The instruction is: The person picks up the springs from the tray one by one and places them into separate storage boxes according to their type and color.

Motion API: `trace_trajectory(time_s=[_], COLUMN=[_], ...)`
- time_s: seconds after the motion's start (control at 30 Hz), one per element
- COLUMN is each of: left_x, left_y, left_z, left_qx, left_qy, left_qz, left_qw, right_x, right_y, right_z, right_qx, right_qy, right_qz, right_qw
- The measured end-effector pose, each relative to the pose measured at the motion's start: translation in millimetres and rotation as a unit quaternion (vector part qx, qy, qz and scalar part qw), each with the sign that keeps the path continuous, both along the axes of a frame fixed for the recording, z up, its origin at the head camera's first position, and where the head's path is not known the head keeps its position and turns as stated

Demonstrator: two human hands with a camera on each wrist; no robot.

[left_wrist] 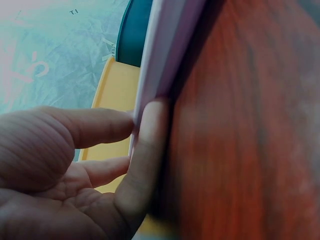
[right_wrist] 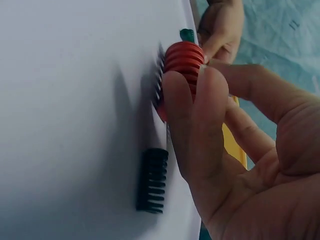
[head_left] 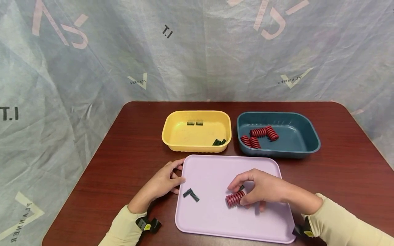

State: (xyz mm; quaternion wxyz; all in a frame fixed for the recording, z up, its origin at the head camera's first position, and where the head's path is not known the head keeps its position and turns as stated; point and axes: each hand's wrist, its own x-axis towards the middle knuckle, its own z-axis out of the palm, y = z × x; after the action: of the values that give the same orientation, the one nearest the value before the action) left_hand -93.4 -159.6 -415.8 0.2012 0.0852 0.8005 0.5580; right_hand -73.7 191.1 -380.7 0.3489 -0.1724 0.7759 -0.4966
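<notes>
A lilac tray [head_left: 212, 171] lies on the table. My left hand [head_left: 163, 179] grips its left rim, with the thumb on the edge and a finger against its outer side in the left wrist view. My right hand [head_left: 264, 188] pinches a thick red coil spring [head_left: 234, 199] low over the tray's right half. Beside that spring is a small dark green spring [right_wrist: 152, 180], mostly hidden by the fingers in the head view. Two more small dark springs [head_left: 194, 196] lie near the tray's left side, touching end to end.
Behind the tray stands a yellow bin [head_left: 191, 138] holding several small dark springs [head_left: 219, 142]. To its right is a dark blue bin [head_left: 292, 136] with several red springs [head_left: 258, 132]. A printed grey sheet [head_left: 200, 51] hangs behind the wooden table [head_left: 132, 143].
</notes>
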Motion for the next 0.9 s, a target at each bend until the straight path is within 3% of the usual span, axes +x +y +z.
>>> trace_trajectory(time_s=[0.23,0.57,0.77,0.9], left_x=[0.7,0.3,1.3,1.7], left_y=[0.0,0.6,0.8,0.9], left_z=[0.6,-0.3,0.1,0.4], left_qx=[0.003,0.003,0.006,0.007], left_qy=[-0.001,-0.001,-0.003,-0.004], left_qz=[0.001,0.002,0.004,0.003], left_qw=[1.0000,1.0000,1.0000,1.0000], right_x=[2.0,1.6,1.0,0.5], right_y=[-4.8,-6.2,-6.0,-3.1], right_z=[-2.1,-5.0,-5.6,-8.7], right_qx=[0.013,0.003,0.000,-0.031], right_qy=[0.063,0.096,0.075,0.056], right_qz=[-0.001,0.015,0.039,0.057], right_qw=[0.998,0.995,0.996,0.996])
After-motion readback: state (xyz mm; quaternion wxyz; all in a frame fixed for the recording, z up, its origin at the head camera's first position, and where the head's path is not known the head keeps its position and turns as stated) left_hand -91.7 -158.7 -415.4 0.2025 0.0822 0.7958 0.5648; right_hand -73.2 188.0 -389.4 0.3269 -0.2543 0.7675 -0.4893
